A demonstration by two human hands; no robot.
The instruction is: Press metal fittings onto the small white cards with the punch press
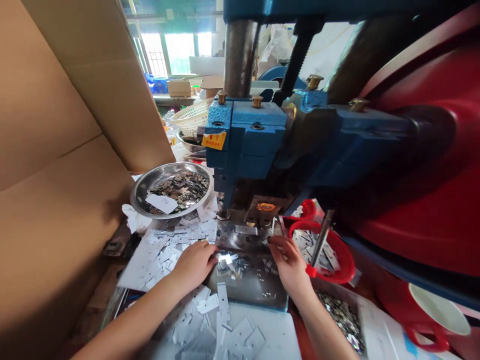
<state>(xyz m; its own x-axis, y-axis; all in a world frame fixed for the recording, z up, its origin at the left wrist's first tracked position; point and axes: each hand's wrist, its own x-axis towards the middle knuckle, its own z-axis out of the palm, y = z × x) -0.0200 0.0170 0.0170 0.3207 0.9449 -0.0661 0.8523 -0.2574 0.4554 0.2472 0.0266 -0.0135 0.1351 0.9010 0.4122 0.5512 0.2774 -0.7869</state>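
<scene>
My left hand (193, 263) rests on the steel plate of a blue punch press (245, 135), fingers curled and pinched on a small shiny metal piece (226, 259). My right hand (288, 262) reaches to the die area (247, 231) under the ram, fingertips pressed together at the die's right edge; what they hold is hidden. Loose small stampings lie on the plate (255, 285) between the two hands.
A steel bowl (150, 185) of dark stamped parts with a paper slip sits at left. Flat white metal blanks (168, 250) cover the bench. A red basin (345, 260) with pieces is at right, beside the red flywheel guard (431, 150). Cardboard (48, 150) walls the left side.
</scene>
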